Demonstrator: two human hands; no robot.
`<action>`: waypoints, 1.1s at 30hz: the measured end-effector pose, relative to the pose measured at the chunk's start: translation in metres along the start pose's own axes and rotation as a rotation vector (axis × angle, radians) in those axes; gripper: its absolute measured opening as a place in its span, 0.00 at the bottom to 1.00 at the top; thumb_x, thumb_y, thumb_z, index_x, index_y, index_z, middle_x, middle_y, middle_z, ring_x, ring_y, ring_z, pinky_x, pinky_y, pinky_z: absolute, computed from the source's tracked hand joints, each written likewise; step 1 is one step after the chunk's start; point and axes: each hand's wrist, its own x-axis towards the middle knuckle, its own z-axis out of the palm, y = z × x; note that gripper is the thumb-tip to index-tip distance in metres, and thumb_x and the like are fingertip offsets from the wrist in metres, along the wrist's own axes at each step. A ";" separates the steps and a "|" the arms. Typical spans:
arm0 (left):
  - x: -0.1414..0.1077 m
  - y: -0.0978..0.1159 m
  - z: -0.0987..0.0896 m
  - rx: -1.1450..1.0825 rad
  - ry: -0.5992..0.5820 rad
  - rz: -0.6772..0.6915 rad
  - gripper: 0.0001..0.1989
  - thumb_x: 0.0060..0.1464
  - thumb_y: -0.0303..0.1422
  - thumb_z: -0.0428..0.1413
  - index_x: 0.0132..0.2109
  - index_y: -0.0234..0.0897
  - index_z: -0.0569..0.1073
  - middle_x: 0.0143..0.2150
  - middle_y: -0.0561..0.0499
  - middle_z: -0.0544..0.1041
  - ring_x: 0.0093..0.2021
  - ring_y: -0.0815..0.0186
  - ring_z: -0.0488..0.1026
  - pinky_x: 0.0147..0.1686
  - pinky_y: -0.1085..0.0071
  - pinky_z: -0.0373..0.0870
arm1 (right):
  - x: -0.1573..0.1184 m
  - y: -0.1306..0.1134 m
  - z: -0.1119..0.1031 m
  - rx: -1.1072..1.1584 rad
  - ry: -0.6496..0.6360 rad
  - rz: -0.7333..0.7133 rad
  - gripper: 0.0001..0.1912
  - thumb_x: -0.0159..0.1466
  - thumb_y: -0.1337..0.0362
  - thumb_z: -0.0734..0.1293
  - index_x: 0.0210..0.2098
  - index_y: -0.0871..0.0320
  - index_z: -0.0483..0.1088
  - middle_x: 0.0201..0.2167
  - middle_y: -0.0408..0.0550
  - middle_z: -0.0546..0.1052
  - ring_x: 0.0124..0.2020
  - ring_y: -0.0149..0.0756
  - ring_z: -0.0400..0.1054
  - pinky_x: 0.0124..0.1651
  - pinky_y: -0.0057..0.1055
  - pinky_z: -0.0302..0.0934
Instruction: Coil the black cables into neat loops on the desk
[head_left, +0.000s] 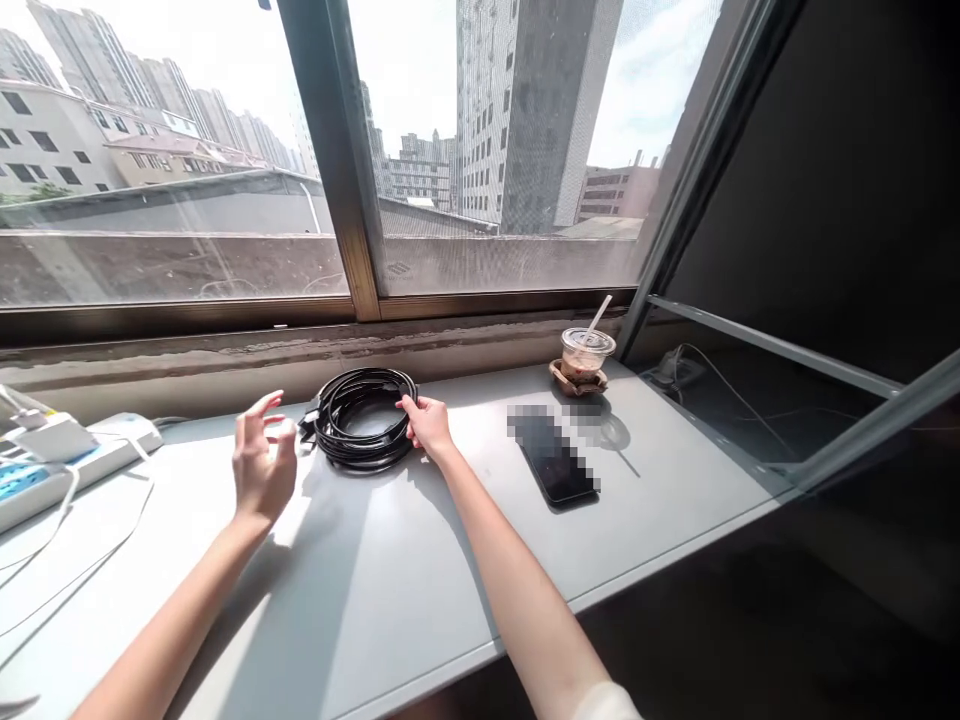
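Observation:
A coiled black cable (365,462) lies on the white table in front of the window, with a dark connector (309,424) at its left side. My right hand (427,425) pinches the coil's right edge between thumb and fingers. Just left of the coil, my left hand (264,460) is raised above the table with its fingers apart and curved. Nothing shows between those fingers, and a gap separates them from the cable.
Right of the coil lies a black phone (555,460), partly pixelated. Behind it a lidded drink cup (585,352) with a straw stands in a cardboard holder (577,382). A power strip (97,462) with white cords occupies the table's left. A metal frame (772,345) borders the right.

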 end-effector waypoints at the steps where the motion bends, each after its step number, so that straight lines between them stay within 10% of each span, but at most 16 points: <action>1: -0.002 0.003 0.000 0.014 -0.054 0.116 0.20 0.55 0.42 0.43 0.55 0.50 0.61 0.59 0.53 0.65 0.53 0.57 0.68 0.48 0.55 0.68 | 0.001 0.003 0.000 -0.016 0.035 -0.012 0.16 0.60 0.54 0.60 0.33 0.59 0.72 0.11 0.38 0.65 0.12 0.27 0.57 0.18 0.25 0.53; 7: -0.013 -0.002 0.022 0.090 -0.399 0.363 0.22 0.54 0.46 0.43 0.53 0.51 0.69 0.59 0.49 0.67 0.63 0.50 0.55 0.55 0.46 0.56 | 0.003 0.004 0.002 -0.262 0.355 -0.136 0.19 0.56 0.57 0.64 0.46 0.52 0.68 0.25 0.41 0.72 0.29 0.35 0.67 0.38 0.31 0.61; 11: -0.016 -0.006 0.033 0.072 -0.393 0.389 0.19 0.52 0.48 0.46 0.44 0.49 0.74 0.57 0.49 0.69 0.64 0.50 0.53 0.58 0.47 0.53 | 0.010 0.009 0.002 -0.274 0.428 -0.247 0.19 0.55 0.61 0.64 0.46 0.54 0.71 0.43 0.50 0.71 0.41 0.39 0.66 0.46 0.33 0.60; 21: -0.021 0.008 0.030 0.104 -0.502 0.503 0.17 0.55 0.47 0.45 0.36 0.43 0.72 0.37 0.48 0.76 0.40 0.57 0.70 0.47 0.61 0.62 | 0.023 0.024 -0.003 -0.169 0.301 -0.302 0.11 0.57 0.56 0.66 0.29 0.57 0.76 0.41 0.50 0.74 0.47 0.40 0.63 0.52 0.33 0.57; 33: -0.026 0.012 0.021 0.101 -0.511 0.631 0.15 0.61 0.39 0.43 0.45 0.38 0.70 0.40 0.48 0.74 0.42 0.61 0.69 0.46 0.63 0.60 | 0.025 0.028 -0.003 -0.179 0.122 -0.345 0.15 0.63 0.60 0.60 0.30 0.54 0.78 0.41 0.48 0.73 0.48 0.38 0.64 0.53 0.32 0.56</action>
